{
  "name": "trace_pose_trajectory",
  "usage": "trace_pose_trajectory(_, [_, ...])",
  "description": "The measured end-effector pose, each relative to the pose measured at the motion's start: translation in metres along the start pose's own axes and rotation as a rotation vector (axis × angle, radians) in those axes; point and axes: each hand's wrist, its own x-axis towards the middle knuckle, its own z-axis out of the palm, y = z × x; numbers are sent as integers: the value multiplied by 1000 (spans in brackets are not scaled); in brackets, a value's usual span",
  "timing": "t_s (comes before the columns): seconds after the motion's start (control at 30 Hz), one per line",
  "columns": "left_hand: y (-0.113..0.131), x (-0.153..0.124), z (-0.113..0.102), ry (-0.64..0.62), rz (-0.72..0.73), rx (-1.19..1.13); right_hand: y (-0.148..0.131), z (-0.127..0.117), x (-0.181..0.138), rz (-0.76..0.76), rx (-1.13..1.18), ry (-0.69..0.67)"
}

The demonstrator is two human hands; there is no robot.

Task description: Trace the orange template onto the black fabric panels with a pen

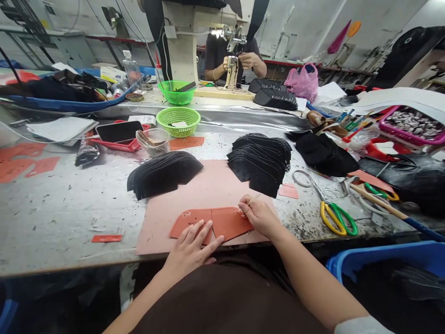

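An orange cardboard pattern piece (231,223) with small marks and a dark dividing line lies on a pale pink board (205,185) at the table's front edge. My left hand (191,248) rests flat on its lower left part, fingers spread. In my right hand (259,215) a thin pale pen (256,196) is pinched, its tip near the pattern's upper right edge. Beyond the pattern are two fanned stacks of black cut pieces, a left stack (163,172) and a right stack (260,160). What lies beneath the pattern is mostly hidden.
Scissors with yellow and green handles (335,218) and a hammer (382,202) lie at right. A green basket (178,121), plastic cup (153,143) and phone (120,131) stand behind. Across the table, a person (252,62) works at a sewing machine (232,69).
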Motion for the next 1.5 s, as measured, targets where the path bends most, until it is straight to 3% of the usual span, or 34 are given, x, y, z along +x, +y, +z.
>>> trace_pose_trajectory(0.33, [1,-1,0,-39,-7,-6,0,4,6,17,64,-55])
trace_pose_trajectory(0.53, [3,-4,-1,-36,28,41,-23,15,16,-72,-66,31])
trace_pose_trajectory(0.67, [7,-5,4,55,-16,35,-56,46,29,-232,85,-170])
trace_pose_trajectory(0.73, [9,-5,7,96,-39,18,-69,60,36,-225,42,-272])
trace_pose_trajectory(0.83, [11,-4,9,138,-61,-10,-78,72,42,-187,-74,-295])
trace_pose_trajectory(1.1, [14,-6,5,71,-69,-16,-78,74,42,-208,-56,-326])
trace_pose_trajectory(1.33, [13,-4,5,120,-72,-28,-79,77,42,-193,0,-371])
trace_pose_trajectory(1.5, [13,-8,8,79,-80,-19,-77,79,43,-212,31,-342])
